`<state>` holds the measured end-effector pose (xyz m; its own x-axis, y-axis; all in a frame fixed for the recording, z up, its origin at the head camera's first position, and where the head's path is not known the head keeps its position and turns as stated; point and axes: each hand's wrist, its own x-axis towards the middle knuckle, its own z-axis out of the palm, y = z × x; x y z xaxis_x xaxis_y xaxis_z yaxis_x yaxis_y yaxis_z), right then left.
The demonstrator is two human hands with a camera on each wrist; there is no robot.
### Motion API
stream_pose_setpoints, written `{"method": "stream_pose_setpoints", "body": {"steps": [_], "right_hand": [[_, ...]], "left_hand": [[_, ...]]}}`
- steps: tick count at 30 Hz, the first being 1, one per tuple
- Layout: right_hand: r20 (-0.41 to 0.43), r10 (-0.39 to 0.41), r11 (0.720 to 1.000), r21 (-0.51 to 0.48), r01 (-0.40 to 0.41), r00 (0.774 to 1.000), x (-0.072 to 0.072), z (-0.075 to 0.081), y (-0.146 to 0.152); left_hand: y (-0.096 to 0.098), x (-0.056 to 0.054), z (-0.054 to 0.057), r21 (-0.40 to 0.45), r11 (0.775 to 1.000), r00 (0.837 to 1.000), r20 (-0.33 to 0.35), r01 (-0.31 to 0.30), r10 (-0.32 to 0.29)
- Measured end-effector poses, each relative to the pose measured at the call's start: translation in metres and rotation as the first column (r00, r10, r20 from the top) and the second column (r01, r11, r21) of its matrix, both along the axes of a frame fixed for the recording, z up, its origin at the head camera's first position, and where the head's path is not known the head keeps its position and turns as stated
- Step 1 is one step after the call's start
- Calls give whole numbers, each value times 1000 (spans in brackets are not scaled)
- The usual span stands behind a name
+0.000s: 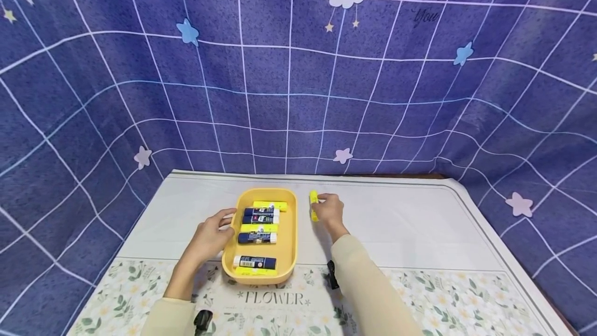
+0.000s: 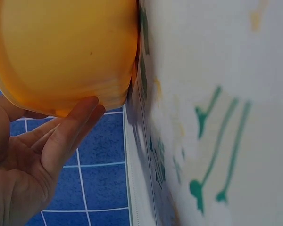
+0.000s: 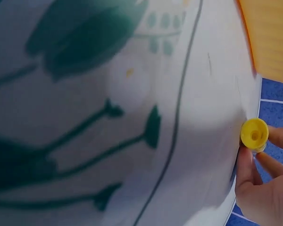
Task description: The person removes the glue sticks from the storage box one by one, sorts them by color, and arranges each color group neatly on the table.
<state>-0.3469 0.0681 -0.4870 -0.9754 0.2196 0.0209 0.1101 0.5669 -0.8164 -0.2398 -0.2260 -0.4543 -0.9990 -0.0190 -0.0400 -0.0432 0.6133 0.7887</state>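
- Yellow glue stick sits just right of the tray, near the table's far edge; right hand has it.
- Grip, right: thumb and fingers closed to the stick's thickness, pinching its sides from the right. Near end sticks out clear of the fingers; the right wrist view shows its round yellow end face-on.
- Long axis: points away from the person, roughly parallel to the yellow tray's long side.
- Key relation: sticks in the tray lie crosswise, left to right, so the held one is about a quarter turn off from them. Lining it up would need a wrist turn, my judgement.
- Tray lies left of the right hand, a narrow strip of white tabletop between; stick and tray not touching.
- Bare tray floor: strip along the right side, plus a gap between the navy glue stick and the white-capped glue stick.
- Left hand: at the tray's left side, fingers extended, tips against the outer wall; no glue stick seen in it. Thumb contact unclear.
- Nearer hand to the loose stick: right; left is across the tray.
- Whether the stick is off the tabletop: cannot tell.
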Motion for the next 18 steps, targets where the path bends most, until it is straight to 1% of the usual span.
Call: {"method": "stream_pose_setpoints", "body": {"steps": [2,5,7,9,11,13,15,17,18], "right_hand": [[-6,6,1000,24,-6,1000,1,0,0],[7,13,1000,22,-13,1000,3,3,2],[24,10,1000,-7,-10,1000,4,7,4],[23,8,999,-38,-7,1000,4,11,7],[1,17,997,-73,-16,1000,3,16,9],[-31,44,992,-115,-47,999,3,22,11],[-55,92,981,-166,-100,994,4,29,12],[-82,154,962,-214,-168,985,7,36,10],[-94,188,949,-240,-206,978,9,39,9]], "left_hand": [[0,0,0,-1,1000,1000,-2,-3,3],[-1,0,-1,-3,1000,1000,-3,-3,3],[-1,0,-1,-2,1000,1000,-3,0,0],[-1,0,-1,0,1000,1000,-4,1,-1],[-1,0,-1,1,1000,1000,-6,3,-3],[-1,0,-1,-1,1000,1000,-7,2,-2],[-1,0,0,-5,1000,1000,-6,3,-3],[-1,0,0,-9,1000,1000,-6,4,-4],[-1,0,0,-11,1000,1000,-6,4,-4]]}}
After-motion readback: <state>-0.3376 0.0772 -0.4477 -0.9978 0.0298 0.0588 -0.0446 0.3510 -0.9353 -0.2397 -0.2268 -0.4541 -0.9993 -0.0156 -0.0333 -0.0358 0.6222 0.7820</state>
